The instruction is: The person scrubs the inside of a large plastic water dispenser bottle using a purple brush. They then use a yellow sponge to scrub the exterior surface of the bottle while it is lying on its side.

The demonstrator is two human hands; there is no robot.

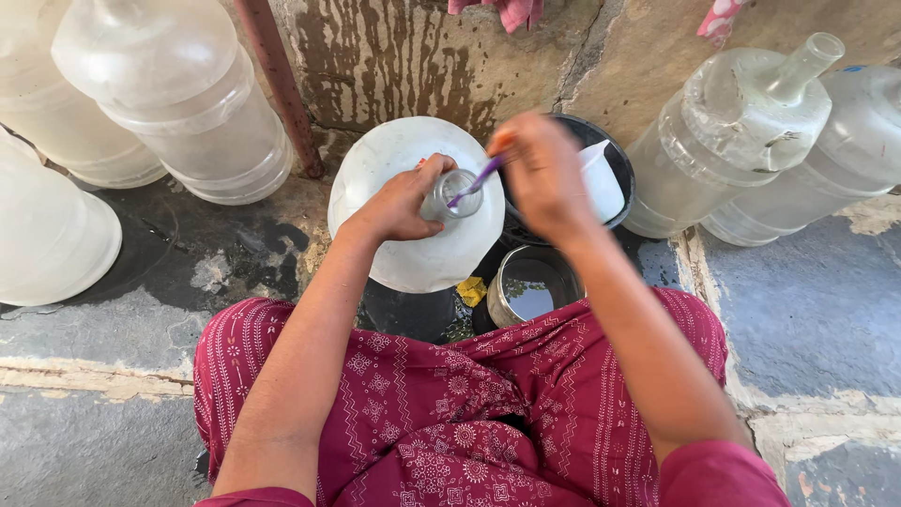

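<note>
A large clear plastic water jug (413, 235) stands upright between my knees, its neck pointing up at me. My left hand (399, 202) is wrapped around the jug's neck. My right hand (540, 174) holds a thin purple brush handle (477, 180) whose lower end goes down into the jug's mouth. The brush head is hidden inside the jug.
A black tub (615, 160) holding a white mug (601, 178) sits behind my right hand. A steel pot (530, 286) with water stands by my right knee. Several empty clear jugs lie at left (188, 103) and at right (741, 131). A stained wall and a rusty pipe (282, 84) are behind.
</note>
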